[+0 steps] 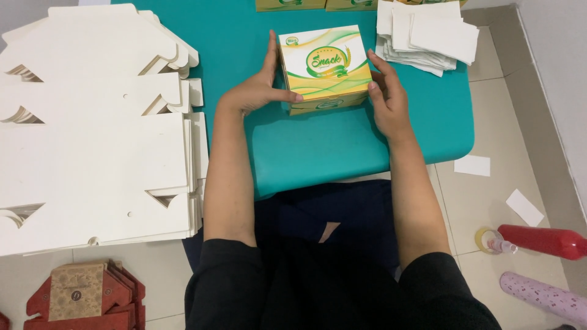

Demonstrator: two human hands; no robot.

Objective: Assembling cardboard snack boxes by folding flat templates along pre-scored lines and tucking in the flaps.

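Square snack box [324,64], white w/ yellow-green swirls, mid teal table, held btwn both hands. Two similar green-yellow boxes [318,5] at far edge. Flat white carton blanks [92,134] stacked left; red-brown flats [82,299] bottom left.

glossy printed cardboard box [324,64] — smooth teal tabletop [342,146].

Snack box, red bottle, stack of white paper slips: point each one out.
Snack box [324,61], head view, middle of its printed top face.
Red bottle [544,240], head view, middle of its body, lying on the floor.
Stack of white paper slips [428,33], head view, top sheet, on the teal table.
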